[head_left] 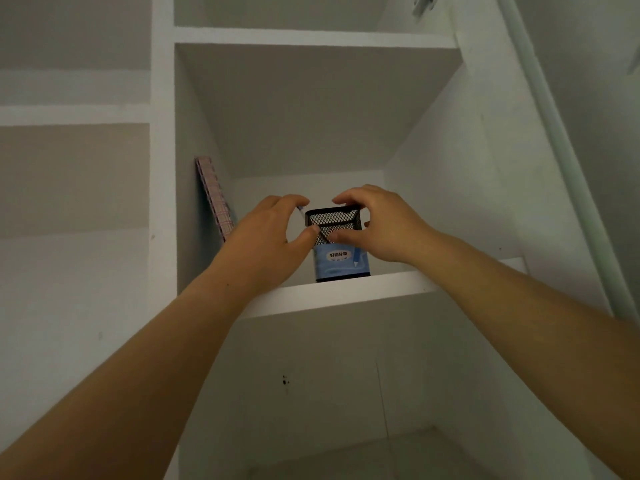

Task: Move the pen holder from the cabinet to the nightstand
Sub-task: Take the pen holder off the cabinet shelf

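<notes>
A black mesh pen holder [341, 258] with a blue label stands upright on a white cabinet shelf [346, 292], near its front edge. My left hand [273, 233] is at its left side, thumb touching the upper left rim, fingers curled behind. My right hand [377, 225] grips the right side, fingers over the top rim and thumb on the front mesh. A pen tip shows beside my left fingers. The nightstand is not in view.
A checked pink notebook [213, 199] leans against the left wall of the same compartment. White shelves sit above [311, 38] and open compartments lie below. The open cabinet door edge [554, 150] runs down the right side.
</notes>
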Motion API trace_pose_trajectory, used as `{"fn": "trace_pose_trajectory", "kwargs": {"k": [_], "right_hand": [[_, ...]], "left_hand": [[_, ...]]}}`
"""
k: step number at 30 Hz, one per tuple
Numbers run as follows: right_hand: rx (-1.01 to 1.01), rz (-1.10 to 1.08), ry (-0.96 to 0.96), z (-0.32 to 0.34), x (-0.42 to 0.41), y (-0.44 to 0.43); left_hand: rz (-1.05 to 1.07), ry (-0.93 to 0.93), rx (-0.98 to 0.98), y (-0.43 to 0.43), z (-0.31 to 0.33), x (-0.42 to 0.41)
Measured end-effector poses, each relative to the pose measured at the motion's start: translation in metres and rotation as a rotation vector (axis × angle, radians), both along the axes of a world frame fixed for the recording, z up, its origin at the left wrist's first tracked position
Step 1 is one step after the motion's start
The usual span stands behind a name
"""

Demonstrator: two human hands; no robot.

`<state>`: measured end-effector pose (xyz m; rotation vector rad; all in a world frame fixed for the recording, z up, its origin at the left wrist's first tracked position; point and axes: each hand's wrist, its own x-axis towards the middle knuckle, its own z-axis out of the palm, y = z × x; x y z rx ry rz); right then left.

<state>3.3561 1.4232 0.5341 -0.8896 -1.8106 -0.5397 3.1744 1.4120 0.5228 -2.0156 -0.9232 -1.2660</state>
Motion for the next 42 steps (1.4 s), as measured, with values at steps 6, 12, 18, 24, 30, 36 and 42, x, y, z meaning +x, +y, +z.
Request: {"fn": "trace_pose_trajectory", "kwargs": {"k": [6, 12, 18, 24, 30, 36, 42], "right_hand": [[-0.040, -0.116, -0.129, 0.008, -0.005, -0.004], [-0.009, -0.118, -0.132, 0.011, -0.010, -0.009], [-0.034, -0.070, -0.094, 0.013, -0.009, -0.028], [-0.059, -0.075, 0.013, 0.013, -0.004, -0.069], [-0.033, -0.163, 0.048, 0.006, -0.008, -0.122], [0.005, -0.178, 0.103, -0.026, -0.018, -0.174], [-0.076, -0.083, 0.170, -0.091, -0.029, -0.223]], "left_hand": [[-0.051, -0.042, 0.003, -0.001, -0.001, -0.002], [-0.089, -0.059, 0.010, 0.000, 0.000, -0.003], [-0.151, -0.098, 0.003, -0.003, -0.002, -0.004], [-0.281, -0.174, -0.006, -0.015, -0.001, -0.008], [-0.411, -0.159, -0.046, -0.040, -0.010, -0.014], [-0.508, -0.116, -0.054, -0.079, -0.038, -0.027], [-0.561, -0.091, -0.089, -0.116, -0.097, -0.048]]}}
